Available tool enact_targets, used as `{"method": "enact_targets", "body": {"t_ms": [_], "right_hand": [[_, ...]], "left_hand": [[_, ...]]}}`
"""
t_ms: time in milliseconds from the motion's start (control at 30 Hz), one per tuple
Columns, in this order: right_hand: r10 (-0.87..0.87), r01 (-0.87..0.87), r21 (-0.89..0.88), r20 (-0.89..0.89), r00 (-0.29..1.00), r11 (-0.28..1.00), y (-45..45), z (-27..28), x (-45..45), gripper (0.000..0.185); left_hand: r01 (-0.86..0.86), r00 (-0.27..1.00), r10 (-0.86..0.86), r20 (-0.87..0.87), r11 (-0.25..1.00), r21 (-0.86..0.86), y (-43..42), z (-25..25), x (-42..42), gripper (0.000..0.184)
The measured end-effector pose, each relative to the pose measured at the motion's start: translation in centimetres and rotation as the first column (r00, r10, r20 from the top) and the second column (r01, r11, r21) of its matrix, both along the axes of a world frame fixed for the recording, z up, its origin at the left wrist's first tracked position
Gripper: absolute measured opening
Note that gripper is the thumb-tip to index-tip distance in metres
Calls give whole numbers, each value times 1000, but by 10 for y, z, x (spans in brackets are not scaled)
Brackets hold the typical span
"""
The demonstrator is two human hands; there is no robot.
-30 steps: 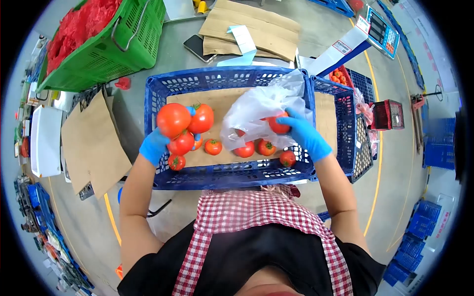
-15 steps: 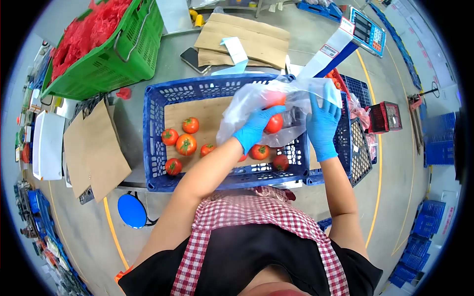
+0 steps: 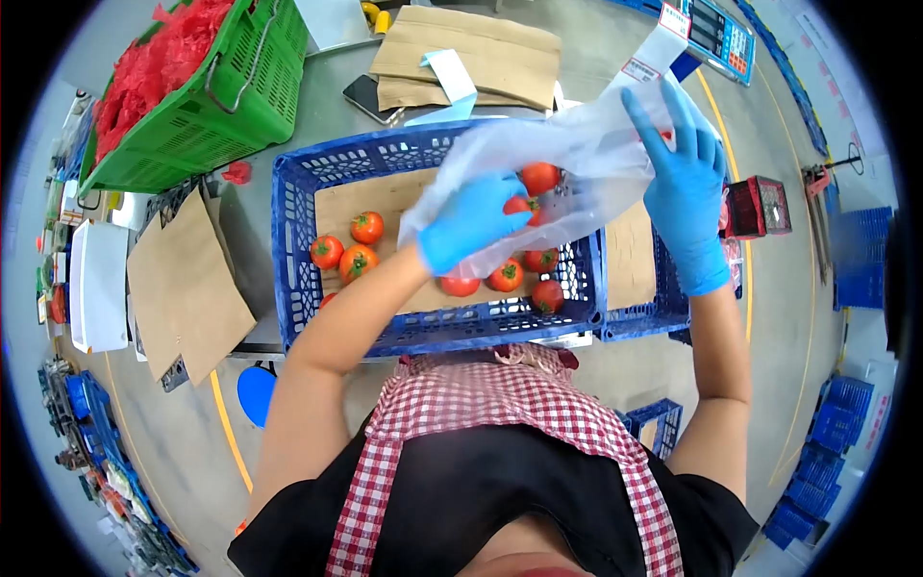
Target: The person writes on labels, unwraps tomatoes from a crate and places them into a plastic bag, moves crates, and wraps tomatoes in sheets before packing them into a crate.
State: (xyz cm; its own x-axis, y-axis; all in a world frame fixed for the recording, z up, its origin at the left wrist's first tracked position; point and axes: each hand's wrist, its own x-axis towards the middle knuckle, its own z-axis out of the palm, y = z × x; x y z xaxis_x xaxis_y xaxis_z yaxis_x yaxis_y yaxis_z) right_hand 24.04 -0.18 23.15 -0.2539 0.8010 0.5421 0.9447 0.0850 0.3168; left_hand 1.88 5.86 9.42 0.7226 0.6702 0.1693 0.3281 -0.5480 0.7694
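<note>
My left hand, in a blue glove, is curled with a tomato between its thumb and fingers. It lies against a clear plastic bag, partly blurred. Another tomato shows just beyond the fingertips. My right hand, gloved too, is raised at the far right end of the bag, its fingers spread and stretched against the film. Below is a blue crate lined with cardboard. Several tomatoes lie in it, including a cluster on the left and some along the near side.
A green crate of red netting or film stands at the upper left. Cardboard sheets and a phone lie behind the blue crate. A digital scale is at the upper right. More cardboard lies at left.
My right hand has moved up and right, and the bag now stretches farther that way. My left hand has shifted slightly left. A tomato now shows at the crate's right side, above the near-corner one.
</note>
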Motion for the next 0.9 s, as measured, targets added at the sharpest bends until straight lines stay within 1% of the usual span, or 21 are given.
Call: {"method": "enact_targets", "body": {"t_ms": [33, 67, 100, 133, 167, 200, 233, 267, 300, 333, 400, 467, 533, 600, 633, 700, 733, 800, 833, 867, 900], "right_hand": [[11, -11, -11, 10, 1000, 1000, 4, 2, -3, 83], [23, -22, -19, 21, 1000, 1000, 10, 4, -6, 83], [53, -53, -9, 12, 999, 999, 17, 7, -11, 85], [91, -91, 1, -11, 996, 996, 27, 6, -17, 87], [126, -126, -7, -1, 992, 992, 31, 10, -29, 85], [163, -163, -15, 11, 987, 987, 36, 20, -43, 83], [177, -171, -139, 39, 983, 975, 33, 39, -54, 67], [188, -181, -145, 32, 982, 973, 34, 39, -56, 69], [197, -191, -147, 25, 980, 970, 35, 38, -57, 70], [208, -203, -150, 18, 978, 968, 35, 37, -59, 72], [139, -138, -98, -2, 990, 985, 35, 22, -49, 79], [71, -72, -53, -30, 997, 996, 31, 7, -35, 87], [34, -37, -59, -48, 998, 998, 21, 3, -30, 86], [27, -29, -43, -58, 998, 999, 13, -2, -23, 85], [18, -24, -60, -89, 996, 998, 8, -2, -21, 84], [19, -27, -77, -96, 995, 997, -1, -3, -15, 83], [18, -26, -88, -100, 995, 996, -5, -3, -13, 83], [28, -39, -129, -88, 996, 991, -13, -3, -11, 82], [40, -51, -141, -84, 996, 989, -15, -1, -13, 81], [49, -62, -153, -83, 995, 986, -16, 0, -14, 81], [81, -92, -142, -84, 993, 986, -16, 0, -15, 78]], "left_hand": [[-42, 996, 26, -80, 977, -209, -23, 43, -6, 19], [130, 986, -155, -66, 950, -285, -41, 60, -20, 18], [296, 943, -330, -39, 887, -353, -56, 68, -33, 18], [395, 894, -447, 25, 762, -514, -72, 65, -39, 21], [393, 877, -465, -122, 840, -374, -85, 51, -37, 29], [400, 853, -450, -265, 889, -221, -93, 28, -33, 38], [254, 910, -279, -305, 960, -120, -94, -2, -31, 44], [100, 940, -99, -326, 995, -13, -92, -38, -31, 51], [-57, 941, 86, -327, 994, 99, -90, -65, -31, 59], [-64, 961, 86, -263, 994, 91, -91, -82, -32, 63], [-97, 987, 105, -122, 993, 75, -91, -102, -27, 71], [-4, 995, -17, -99, 979, -202, -92, -113, -20, 68], [106, 989, -141, -42, 882, -458, -92, -125, -12, 66], [142, 977, -188, -103, 927, -346, -85, -130, -4, 61], [150, 973, -201, -109, 922, -357, -84, -131, -1, 60], [207, 967, -211, -144, 978, -38, -81, -113, -8, 60], [178, 959, -207, -195, 971, -158, -77, -102, -13, 61], [94, 930, -220, -296, 917, -387, -70, -50, -24, 62], [261, 954, -291, -68, 923, -282, -65, -30, -36, 61], [326, 945, -321, 68, 894, -307, -67, -25, -42, 61], [280, 958, -253, 134, 732, -621, -59, -9, -46, 62]]}}
